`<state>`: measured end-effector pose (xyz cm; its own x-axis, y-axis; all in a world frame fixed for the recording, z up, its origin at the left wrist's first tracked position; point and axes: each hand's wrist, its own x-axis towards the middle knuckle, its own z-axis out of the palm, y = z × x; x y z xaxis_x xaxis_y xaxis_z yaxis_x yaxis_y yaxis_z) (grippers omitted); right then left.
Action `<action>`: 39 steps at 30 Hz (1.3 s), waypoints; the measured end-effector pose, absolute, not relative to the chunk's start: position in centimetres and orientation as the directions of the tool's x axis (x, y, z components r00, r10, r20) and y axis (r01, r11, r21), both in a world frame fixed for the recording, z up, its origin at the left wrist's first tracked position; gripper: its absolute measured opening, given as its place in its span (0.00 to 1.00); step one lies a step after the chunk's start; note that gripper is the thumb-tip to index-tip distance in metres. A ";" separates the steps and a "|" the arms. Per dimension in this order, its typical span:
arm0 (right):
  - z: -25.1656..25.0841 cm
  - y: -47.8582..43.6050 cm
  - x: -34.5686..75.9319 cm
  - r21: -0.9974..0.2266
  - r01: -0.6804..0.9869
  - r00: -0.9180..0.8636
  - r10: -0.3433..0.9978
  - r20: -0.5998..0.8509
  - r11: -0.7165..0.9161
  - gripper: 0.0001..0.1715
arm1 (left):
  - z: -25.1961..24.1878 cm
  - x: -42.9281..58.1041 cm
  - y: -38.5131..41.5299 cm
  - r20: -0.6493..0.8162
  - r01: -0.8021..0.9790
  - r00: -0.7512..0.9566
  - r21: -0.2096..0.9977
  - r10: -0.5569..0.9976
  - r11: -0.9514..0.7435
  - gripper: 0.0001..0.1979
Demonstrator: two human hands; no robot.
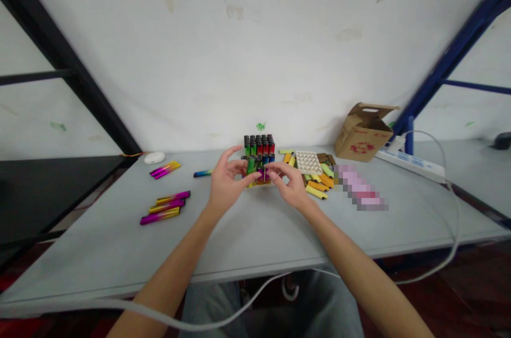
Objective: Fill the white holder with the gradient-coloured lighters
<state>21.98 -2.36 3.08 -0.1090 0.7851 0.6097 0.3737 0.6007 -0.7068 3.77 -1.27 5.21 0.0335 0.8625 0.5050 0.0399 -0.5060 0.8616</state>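
Far to the left of the block of lighters (259, 147), a white oval thing (154, 157) lies at the back of the grey desk (255, 237). Just beside it, nearer the block, lies a pair of magenta-and-gold lighters (164, 169). Three more magenta-and-gold lighters (165, 207) lie side by side, left of the block and nearer the front. A blue-green lighter (203, 173) lies on its own close to the block's left side.

The left hand (224, 186) is at the block's front left corner. It is half open, with thumb and forefinger curved round a green lighter (250, 166). I cannot tell how firmly it grips. The right hand (290, 186) is at the block's front right, its fingertips (274, 174) bunched in a pinch on a purple lighter (265, 174) at the front row.

The block stands upright, its black tops over green, red and blue bodies. Just right of it lies a white perforated tray (308, 162), with a loose pile of yellow, orange and green lighters (320, 184) around and in front of the tray. Farther right of the block, a cardboard box (362, 134) stands against the wall with its flap open. Beyond the box, a white power strip (411, 163) lies on the desk, and its cable (453, 205) loops down over the desk's edge.
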 end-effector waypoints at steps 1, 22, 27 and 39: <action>3.3 -2.4 22.0 -0.733 0.325 -0.099 0.792 0.602 0.597 0.18 | 5.3 4.8 -1.5 0.495 0.032 0.102 0.865 0.863 -0.501 0.37; 3.6 -1.2 22.6 -0.915 -0.155 0.083 0.928 0.363 0.372 0.18 | 3.3 7.1 -3.1 0.280 0.068 0.450 0.936 0.848 -0.346 0.15; 3.7 -1.8 22.4 -0.937 -0.179 -0.233 0.913 0.336 0.299 0.20 | 3.5 7.1 -3.1 0.141 0.042 0.590 0.978 0.795 -0.204 0.19; 5.1 -1.7 23.3 -0.760 -0.650 -0.172 0.973 0.152 0.004 0.15 | 5.2 4.8 -2.4 0.405 0.036 0.156 0.909 0.901 -0.415 0.24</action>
